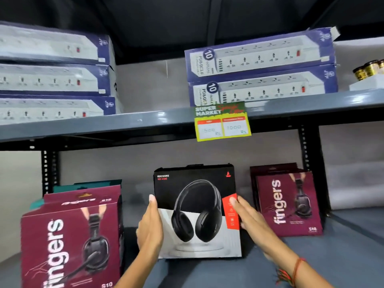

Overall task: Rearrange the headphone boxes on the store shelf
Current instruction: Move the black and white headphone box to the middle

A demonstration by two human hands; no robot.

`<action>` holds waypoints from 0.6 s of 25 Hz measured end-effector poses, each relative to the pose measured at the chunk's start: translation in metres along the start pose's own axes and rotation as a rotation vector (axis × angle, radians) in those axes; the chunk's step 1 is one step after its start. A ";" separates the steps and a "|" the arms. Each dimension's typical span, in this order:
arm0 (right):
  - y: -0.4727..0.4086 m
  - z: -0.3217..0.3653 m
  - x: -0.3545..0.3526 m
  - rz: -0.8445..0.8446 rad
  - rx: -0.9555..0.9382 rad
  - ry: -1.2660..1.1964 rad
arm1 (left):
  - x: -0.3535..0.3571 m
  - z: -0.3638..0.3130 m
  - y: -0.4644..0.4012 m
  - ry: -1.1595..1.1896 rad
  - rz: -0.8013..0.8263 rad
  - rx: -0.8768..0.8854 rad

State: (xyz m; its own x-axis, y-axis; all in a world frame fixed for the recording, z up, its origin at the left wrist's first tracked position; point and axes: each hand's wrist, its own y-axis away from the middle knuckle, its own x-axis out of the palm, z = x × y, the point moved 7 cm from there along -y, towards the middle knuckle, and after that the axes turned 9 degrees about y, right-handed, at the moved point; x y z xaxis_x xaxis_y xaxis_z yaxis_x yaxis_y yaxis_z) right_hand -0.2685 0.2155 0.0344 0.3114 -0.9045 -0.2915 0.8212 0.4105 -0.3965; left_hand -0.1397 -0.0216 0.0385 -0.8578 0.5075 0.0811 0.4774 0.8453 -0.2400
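A black, white and red headphone box (197, 210) stands upright in the middle of the lower shelf (342, 246). My left hand (150, 227) grips its left edge, thumb on the front. Flat against the box's right edge lies my right hand (248, 217), fingers over the red strip. A maroon "fingers" headphone box (70, 244) stands at the near left, with a second maroon box (83, 197) behind it. Another maroon "fingers" box (288, 202) leans at the right, with more of the same stacked behind it.
Teal boxes (87, 185) show behind the left maroon ones. The upper shelf (124, 123) carries stacked blue power-strip boxes at left (52, 80) and right (261, 67), a yellow price tag (223, 125) on its edge, and gold-lidded jars (368, 69) at far right.
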 end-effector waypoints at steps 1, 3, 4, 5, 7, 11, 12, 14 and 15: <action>-0.002 0.000 0.009 0.022 0.008 -0.015 | -0.002 0.003 -0.007 0.007 0.015 0.001; -0.005 0.000 0.022 0.042 0.020 -0.044 | -0.003 0.011 -0.019 0.036 0.068 0.009; -0.005 0.002 0.028 0.048 0.025 -0.055 | -0.002 0.015 -0.025 0.059 0.094 0.011; -0.007 -0.001 0.032 0.046 0.026 -0.048 | -0.002 0.020 -0.032 0.081 0.113 0.003; -0.011 -0.003 0.038 0.061 0.030 -0.063 | 0.000 0.030 -0.043 0.126 0.136 -0.019; -0.008 -0.003 0.041 0.052 0.017 -0.020 | 0.000 0.025 -0.031 0.182 0.187 -0.035; -0.008 -0.004 0.040 0.037 0.033 -0.008 | -0.001 0.022 -0.029 0.177 0.189 -0.017; -0.009 -0.002 0.036 -0.050 0.018 0.069 | -0.006 0.011 -0.021 0.156 0.177 0.091; -0.010 0.005 0.034 -0.131 -0.029 0.101 | -0.010 0.000 -0.016 0.141 0.156 0.176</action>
State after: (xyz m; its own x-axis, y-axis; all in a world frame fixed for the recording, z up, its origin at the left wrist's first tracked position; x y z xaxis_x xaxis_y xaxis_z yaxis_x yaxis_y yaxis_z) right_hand -0.2634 0.1806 0.0328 0.1512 -0.9348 -0.3214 0.8371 0.2940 -0.4614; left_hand -0.1384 -0.0401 0.0420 -0.7356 0.6580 0.1609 0.5506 0.7192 -0.4239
